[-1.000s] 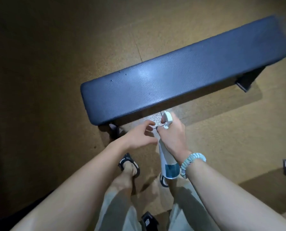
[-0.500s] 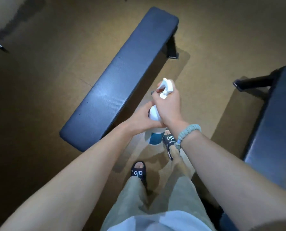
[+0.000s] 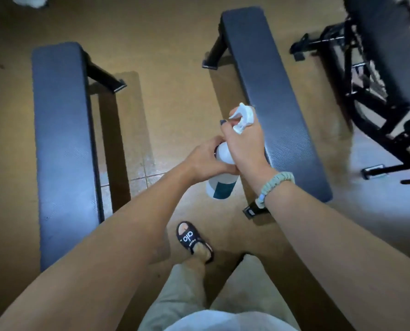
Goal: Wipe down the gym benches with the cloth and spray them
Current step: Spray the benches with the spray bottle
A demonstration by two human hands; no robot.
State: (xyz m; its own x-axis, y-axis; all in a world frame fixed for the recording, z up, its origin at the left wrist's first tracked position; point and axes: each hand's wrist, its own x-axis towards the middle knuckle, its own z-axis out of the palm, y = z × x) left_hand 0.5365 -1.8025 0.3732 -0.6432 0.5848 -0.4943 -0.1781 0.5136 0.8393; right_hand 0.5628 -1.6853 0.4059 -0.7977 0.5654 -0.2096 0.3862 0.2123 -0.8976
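Nearest the camera, a foot in a black slide sandal (image 3: 194,240) steps on the tan floor (image 3: 170,111) in the aisle between two flat benches. Above it both hands meet on a white spray bottle (image 3: 223,173): the left hand (image 3: 204,161) wraps the bottle's body while the right hand (image 3: 244,142) grips the neck, fingers near the trigger head (image 3: 243,114). No cloth shows. The likely slip is a misfire: the nozzle seems aimed at neither pad, so a squeeze now would probably wet the floor underfoot. The left bench (image 3: 60,130) and right bench (image 3: 275,101) bound a fairly narrow walkway, with their black feet jutting in; beyond, a black machine frame (image 3: 371,75) crowds the far right.
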